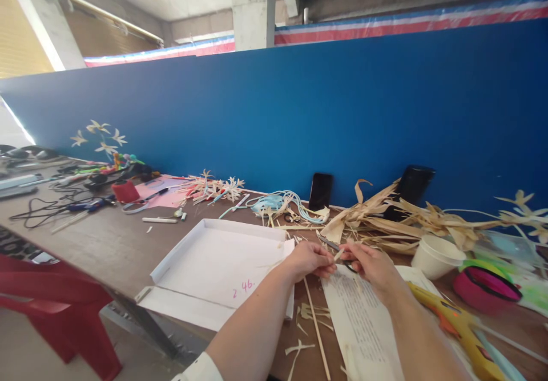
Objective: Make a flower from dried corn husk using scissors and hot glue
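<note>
My left hand (313, 260) and my right hand (365, 259) meet over the table, fingers pinched close together. Between their fingertips is a small pale strip of corn husk (339, 254), gripped from both sides. Just behind and under the fingers lies a pair of scissors (329, 242), its dark handle partly covered by my right hand. Beneath my right forearm is a printed sheet of paper (357, 318). A thin wooden stick (315, 329) and husk scraps (299, 347) lie below my hands.
An opened white box (214, 255) lies left of my hands. Dried corn husks (385, 221), a white paper cup (436, 255), a pink-and-black round container (486, 290) and a yellow glue gun (460, 329) are on the right. Two phones (321, 191) lean against the blue partition (274, 113).
</note>
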A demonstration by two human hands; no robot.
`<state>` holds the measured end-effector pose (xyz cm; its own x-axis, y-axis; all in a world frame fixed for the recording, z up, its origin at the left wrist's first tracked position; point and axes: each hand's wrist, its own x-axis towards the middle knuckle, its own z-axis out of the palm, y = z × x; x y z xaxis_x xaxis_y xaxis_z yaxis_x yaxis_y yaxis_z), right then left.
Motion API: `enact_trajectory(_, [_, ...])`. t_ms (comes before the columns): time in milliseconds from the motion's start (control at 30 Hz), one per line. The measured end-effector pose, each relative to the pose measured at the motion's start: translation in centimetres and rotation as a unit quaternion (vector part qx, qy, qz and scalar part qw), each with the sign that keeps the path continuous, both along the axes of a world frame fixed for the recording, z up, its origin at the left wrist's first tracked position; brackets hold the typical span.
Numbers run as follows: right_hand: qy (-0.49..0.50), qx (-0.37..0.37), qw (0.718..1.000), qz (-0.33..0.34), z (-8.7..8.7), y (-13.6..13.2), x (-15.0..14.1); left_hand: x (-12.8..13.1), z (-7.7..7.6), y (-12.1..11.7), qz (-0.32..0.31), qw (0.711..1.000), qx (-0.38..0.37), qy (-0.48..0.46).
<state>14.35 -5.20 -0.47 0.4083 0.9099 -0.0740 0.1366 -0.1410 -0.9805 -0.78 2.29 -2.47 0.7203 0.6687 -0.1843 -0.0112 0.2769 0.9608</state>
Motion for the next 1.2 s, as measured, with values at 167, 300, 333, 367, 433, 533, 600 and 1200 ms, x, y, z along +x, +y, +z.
enact_trajectory(167, [-0.051, -0.002, 0.999, 0.016, 0.1, -0.1, -0.1, 0.0, 0.0, -0.1, -0.007, 1.0, -0.007, -0.005])
enact_trajectory(300, [-0.09, 0.031, 0.995, 0.015, -0.4, 0.1, -0.1, 0.0, 0.1, -0.2, -0.008, 1.0, 0.008, -0.01])
enact_trajectory(333, [-0.094, 0.034, 0.995, 0.016, -0.6, 0.2, -0.1, 0.0, 0.2, -0.2, -0.003, 1.0, 0.018, -0.007])
enact_trajectory(367, [-0.094, 0.041, 0.995, 0.009, -0.7, 0.3, 0.1, 0.1, 0.2, -0.1, 0.008, 1.0, 0.029, -0.001])
enact_trajectory(433, [-0.087, 0.072, 0.993, -0.043, -0.9, 0.4, 0.6, 0.2, 0.2, 0.0, 0.05, 0.997, 0.05, 0.012])
enact_trajectory(533, [-0.114, 0.099, 0.972, -0.179, -0.7, 0.3, 1.7, 0.5, 0.3, 0.5, 0.141, 0.987, 0.07, 0.032])
enact_trajectory(600, [-0.169, 0.074, 0.955, -0.233, -0.4, 0.0, 2.4, 0.5, 0.3, 0.7, 0.186, 0.978, 0.084, 0.04])
enact_trajectory(1200, [-0.51, -0.092, 0.833, 0.193, -0.4, -0.1, -6.2, -1.0, 0.6, 2.5, 0.406, 0.901, 0.153, 0.002])
